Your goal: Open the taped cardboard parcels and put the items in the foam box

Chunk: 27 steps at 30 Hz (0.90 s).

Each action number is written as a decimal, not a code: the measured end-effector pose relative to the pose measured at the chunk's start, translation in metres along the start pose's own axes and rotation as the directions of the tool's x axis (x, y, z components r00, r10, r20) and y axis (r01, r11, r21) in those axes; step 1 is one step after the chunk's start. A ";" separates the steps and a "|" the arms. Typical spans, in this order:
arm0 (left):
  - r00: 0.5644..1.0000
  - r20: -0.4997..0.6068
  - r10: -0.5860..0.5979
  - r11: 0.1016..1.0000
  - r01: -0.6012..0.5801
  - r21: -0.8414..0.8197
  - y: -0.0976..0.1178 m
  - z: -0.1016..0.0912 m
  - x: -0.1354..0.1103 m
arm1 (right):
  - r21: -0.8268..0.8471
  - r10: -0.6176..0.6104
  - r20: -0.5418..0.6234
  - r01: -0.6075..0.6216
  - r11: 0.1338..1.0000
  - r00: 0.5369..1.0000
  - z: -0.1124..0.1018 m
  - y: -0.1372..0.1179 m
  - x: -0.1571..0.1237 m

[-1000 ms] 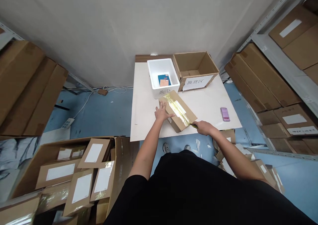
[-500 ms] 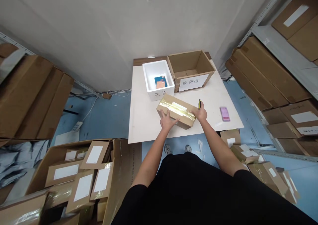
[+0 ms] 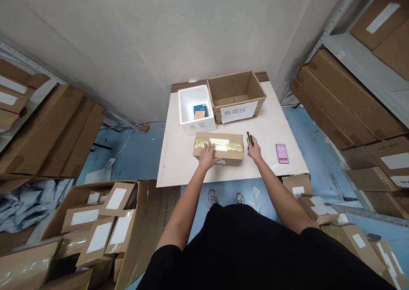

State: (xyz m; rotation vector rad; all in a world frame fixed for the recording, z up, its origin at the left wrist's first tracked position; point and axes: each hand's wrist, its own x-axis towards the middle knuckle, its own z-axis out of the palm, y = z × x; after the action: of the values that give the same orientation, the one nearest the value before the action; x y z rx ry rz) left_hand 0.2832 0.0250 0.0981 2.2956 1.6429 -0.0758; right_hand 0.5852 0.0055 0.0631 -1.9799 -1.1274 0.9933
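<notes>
Cardboard parcel, gold-taped, sits by the near edge of the table; left hand pins it, fingers spread, right hand grips a utility knife at its right end; slitting wants the blade clear of that palm

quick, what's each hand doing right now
Left hand: open, flat on the taped brown cardboard box.
Right hand: closed on a yellow-and-black box cutter.

Left grip lies flat on the taped carton. Right grip, just beside the carton's end, clasps a yellow-black cutter above the table.
</notes>
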 end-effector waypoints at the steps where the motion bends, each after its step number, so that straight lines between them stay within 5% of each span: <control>1: 1.000 0.015 0.023 1.000 -0.023 0.000 -0.004 0.000 0.004 | 0.122 0.025 0.033 -0.029 0.992 0.999 -0.003 0.009 -0.011; 4: 0.998 0.034 0.050 0.997 -0.051 0.051 -0.013 0.005 0.005 | 0.347 0.037 0.146 -0.086 0.934 0.989 -0.010 0.026 -0.040; 7: 0.999 0.026 0.043 0.993 -0.045 0.109 -0.015 0.012 0.001 | 0.399 0.025 0.218 -0.113 0.910 0.976 -0.014 0.028 -0.052; 27: 1.000 0.000 0.014 0.994 -0.014 0.107 -0.006 0.019 0.010 | 0.235 0.033 0.194 -0.080 0.969 0.980 -0.023 0.005 -0.032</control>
State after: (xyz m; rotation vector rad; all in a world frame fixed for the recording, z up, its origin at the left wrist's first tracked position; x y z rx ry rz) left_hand 0.2833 0.0306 0.0766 2.3860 1.6602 -0.1635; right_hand 0.5957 -0.0291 0.0799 -1.7589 -0.9984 1.3072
